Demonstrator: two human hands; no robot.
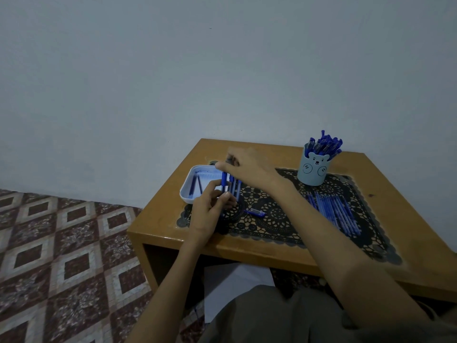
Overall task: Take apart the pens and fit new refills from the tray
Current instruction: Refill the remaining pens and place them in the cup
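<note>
My left hand (210,210) grips the lower end of a blue pen (224,181) that stands nearly upright beside the white tray (186,197). A few more blue pen pieces (236,188) stick up right behind it; I cannot tell if the same hand holds them. My right hand (247,168) reaches across from the right, thumb and fingertips pinching the pen's top end. Two or three thin blue refills (195,184) lie in the tray. A loose blue pen part (256,213) lies on the black lace mat (279,226).
A pale blue bear cup (312,169) full of blue pens stands at the back right of the small wooden table (247,248). A row of several blue pens or refills (333,210) lies on the mat's right side. The wall is directly behind; patterned floor lies left.
</note>
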